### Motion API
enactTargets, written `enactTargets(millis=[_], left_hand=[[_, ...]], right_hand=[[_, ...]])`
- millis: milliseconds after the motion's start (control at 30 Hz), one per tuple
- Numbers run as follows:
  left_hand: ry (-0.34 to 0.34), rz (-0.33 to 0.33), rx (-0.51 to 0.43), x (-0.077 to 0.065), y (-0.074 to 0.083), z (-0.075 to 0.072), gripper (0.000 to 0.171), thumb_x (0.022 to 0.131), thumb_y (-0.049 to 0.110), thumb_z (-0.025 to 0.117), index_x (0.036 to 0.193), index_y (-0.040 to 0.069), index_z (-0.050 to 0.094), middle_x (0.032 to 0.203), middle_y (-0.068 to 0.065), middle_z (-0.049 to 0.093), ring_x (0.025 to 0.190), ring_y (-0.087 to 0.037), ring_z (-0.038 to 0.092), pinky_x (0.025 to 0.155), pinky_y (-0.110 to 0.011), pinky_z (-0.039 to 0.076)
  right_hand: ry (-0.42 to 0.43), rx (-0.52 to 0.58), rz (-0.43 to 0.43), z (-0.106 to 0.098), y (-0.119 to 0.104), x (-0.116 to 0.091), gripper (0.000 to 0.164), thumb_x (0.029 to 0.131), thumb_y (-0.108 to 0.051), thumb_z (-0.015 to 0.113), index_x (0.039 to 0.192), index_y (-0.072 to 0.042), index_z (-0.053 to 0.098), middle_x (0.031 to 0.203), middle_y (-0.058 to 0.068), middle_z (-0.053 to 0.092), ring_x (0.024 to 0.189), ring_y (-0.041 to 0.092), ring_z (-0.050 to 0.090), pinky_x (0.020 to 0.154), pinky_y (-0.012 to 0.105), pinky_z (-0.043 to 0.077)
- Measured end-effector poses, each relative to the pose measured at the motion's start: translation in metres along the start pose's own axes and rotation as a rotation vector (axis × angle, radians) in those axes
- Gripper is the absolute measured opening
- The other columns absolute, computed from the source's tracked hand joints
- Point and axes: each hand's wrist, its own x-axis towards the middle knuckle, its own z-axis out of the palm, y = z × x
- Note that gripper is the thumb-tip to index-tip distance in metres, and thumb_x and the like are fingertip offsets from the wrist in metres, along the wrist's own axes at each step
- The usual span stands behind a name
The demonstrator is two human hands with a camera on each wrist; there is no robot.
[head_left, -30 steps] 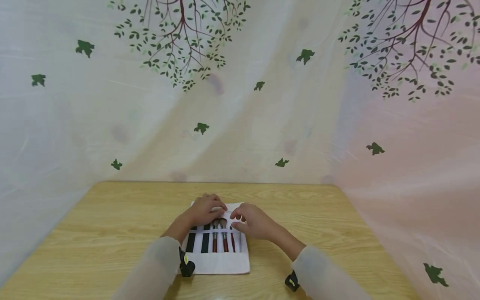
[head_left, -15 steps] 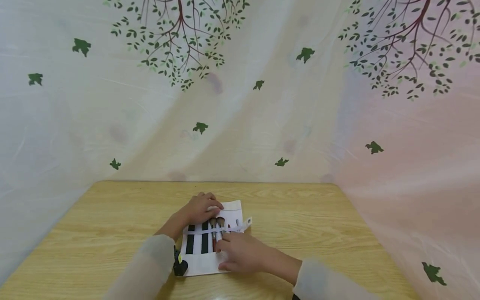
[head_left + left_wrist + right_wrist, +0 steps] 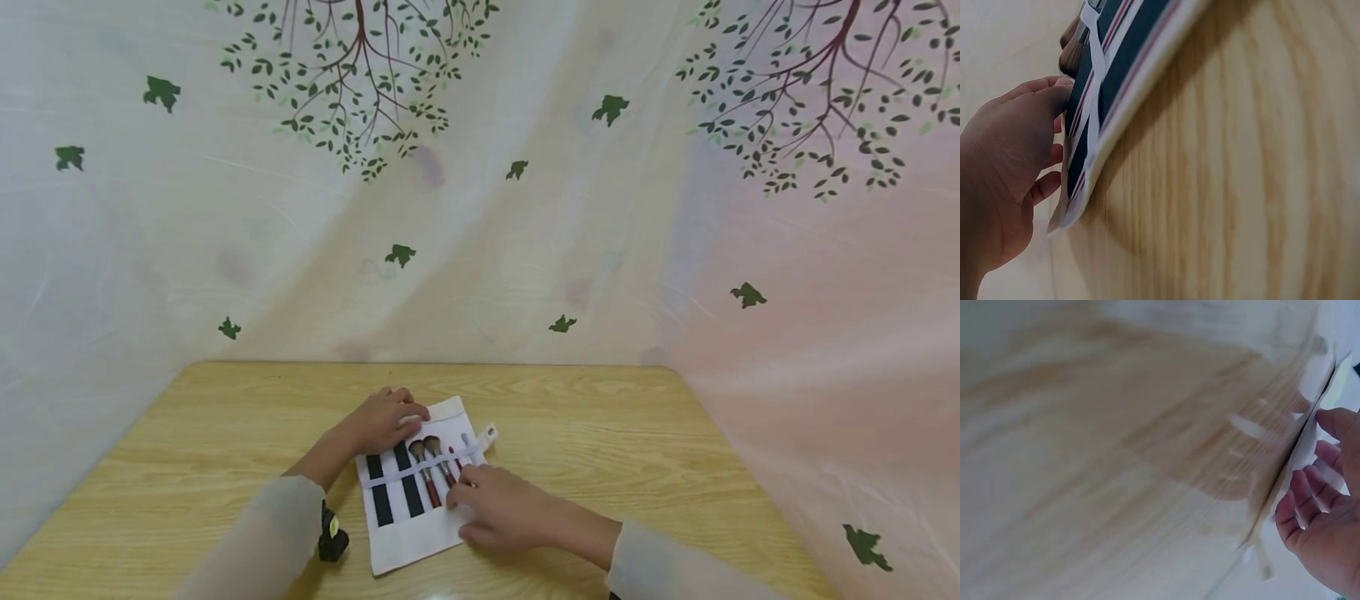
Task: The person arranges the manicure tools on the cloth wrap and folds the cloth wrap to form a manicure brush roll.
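Note:
A white cloth brush roll [image 3: 408,542] with dark stripes lies spread on the table, turned at a slant. Several brushes [image 3: 433,492] with red handles and dark bristles are tucked under its white elastic band [image 3: 390,477]. At the far left edge my left hand [image 3: 381,423] pinches the cloth; in the left wrist view its thumb lies on the striped face, with fingers along the edge. My right hand [image 3: 513,508] grips the right edge near the bottom, covering some brush handles. The right wrist view shows its thumb and curled fingers [image 3: 1304,494] at the cloth edge.
The wooden table [image 3: 637,450] extends around the roll on all sides. Behind it hangs a pale curtain [image 3: 480,250] printed with branches and green birds. A short tab with an eyelet [image 3: 491,432] sticks out from the roll's right side.
My right hand has moved down from the roll's upper right to its lower right edge. The tab now sticks out rightward. The roll has turned counterclockwise, with my left hand shifting left.

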Motion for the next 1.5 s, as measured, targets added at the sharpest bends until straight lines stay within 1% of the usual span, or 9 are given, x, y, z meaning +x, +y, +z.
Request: enactTargets(millis=[200, 433, 667, 767, 833, 933, 1000, 1167, 1500], left_hand=[[-0.019, 0.036, 0.02, -0.014, -0.001, -0.008, 0.025, 0.106, 0.028, 0.057, 0.125, 0.016, 0.067, 0.105, -0.004, 0.057, 0.088, -0.02, 0.051, 0.079, -0.042, 0.047], [-0.075, -0.065, -0.035, -0.031, 0.009, -0.009, 0.026, 0.104, 0.032, 0.06, 0.123, 0.015, 0.066, 0.097, 0.001, 0.054, 0.08, -0.013, 0.05, 0.073, -0.037, 0.047], [0.01, -0.034, 0.005, -0.041, 0.02, -0.006, 0.029, 0.1, 0.034, 0.065, 0.116, 0.01, 0.067, 0.096, -0.001, 0.055, 0.081, -0.018, 0.052, 0.073, -0.04, 0.048], [0.044, -0.024, 0.053, -0.042, 0.022, -0.006, 0.031, 0.101, 0.038, 0.063, 0.117, 0.011, 0.068, 0.106, -0.004, 0.059, 0.095, -0.023, 0.055, 0.083, -0.044, 0.048], [0.056, -0.006, 0.066, -0.044, 0.022, -0.006, 0.036, 0.102, 0.04, 0.06, 0.123, 0.011, 0.067, 0.12, -0.008, 0.061, 0.111, -0.028, 0.057, 0.094, -0.049, 0.047], [0.026, 0.06, 0.082, -0.048, 0.022, -0.009, 0.049, 0.104, 0.046, 0.055, 0.138, 0.011, 0.06, 0.142, -0.01, 0.057, 0.133, -0.032, 0.05, 0.108, -0.053, 0.04], [-0.023, 0.104, 0.085, -0.052, 0.023, -0.011, 0.058, 0.104, 0.052, 0.051, 0.147, 0.013, 0.053, 0.151, -0.01, 0.051, 0.142, -0.033, 0.044, 0.113, -0.054, 0.035], [-0.148, 0.13, 0.078, -0.06, 0.026, -0.013, 0.072, 0.101, 0.067, 0.043, 0.158, 0.023, 0.04, 0.16, -0.006, 0.041, 0.148, -0.033, 0.035, 0.117, -0.054, 0.029], [-0.129, 0.094, 0.057, -0.086, 0.043, 0.003, 0.076, 0.1, 0.071, 0.036, 0.161, 0.026, 0.032, 0.165, -0.006, 0.031, 0.15, -0.036, 0.028, 0.118, -0.058, 0.025]], right_hand=[[-0.013, 0.136, 0.04, -0.004, 0.02, -0.013, 0.03, 0.093, -0.024, 0.069, 0.122, -0.024, 0.063, 0.112, -0.005, 0.055, 0.093, 0.007, 0.048, 0.082, 0.025, 0.044], [-0.027, 0.134, 0.11, -0.009, 0.048, -0.024, 0.035, 0.088, -0.011, 0.066, 0.12, -0.023, 0.066, 0.118, -0.002, 0.058, 0.1, 0.011, 0.051, 0.09, 0.032, 0.047], [-0.056, 0.163, 0.208, -0.013, 0.055, -0.023, 0.033, 0.093, -0.006, 0.063, 0.121, -0.022, 0.067, 0.126, 0.0, 0.059, 0.107, 0.016, 0.052, 0.096, 0.039, 0.046], [-0.056, 0.123, 0.232, -0.008, 0.043, -0.021, 0.03, 0.102, -0.021, 0.058, 0.132, -0.022, 0.061, 0.132, 0.002, 0.057, 0.114, 0.02, 0.05, 0.098, 0.044, 0.043], [-0.066, 0.087, 0.248, -0.006, 0.029, -0.02, 0.042, 0.105, -0.043, 0.053, 0.141, -0.022, 0.054, 0.138, 0.004, 0.054, 0.12, 0.024, 0.048, 0.101, 0.048, 0.041], [-0.08, 0.032, 0.244, -0.003, 0.008, -0.021, 0.075, 0.096, -0.073, 0.046, 0.154, -0.024, 0.04, 0.147, 0.007, 0.047, 0.128, 0.03, 0.044, 0.104, 0.055, 0.041], [-0.09, 0.019, 0.242, -0.002, -0.002, -0.023, 0.089, 0.089, -0.083, 0.042, 0.157, -0.026, 0.034, 0.151, 0.008, 0.042, 0.131, 0.033, 0.042, 0.103, 0.059, 0.041], [-0.122, 0.021, 0.229, -0.002, -0.009, -0.03, 0.095, 0.088, -0.085, 0.041, 0.161, -0.027, 0.027, 0.16, 0.01, 0.032, 0.139, 0.039, 0.034, 0.104, 0.065, 0.039], [-0.231, 0.099, 0.133, 0.0, 0.033, -0.057, 0.078, 0.102, -0.07, 0.03, 0.165, -0.029, 0.008, 0.171, 0.013, 0.004, 0.155, 0.042, 0.007, 0.118, 0.064, 0.019]])
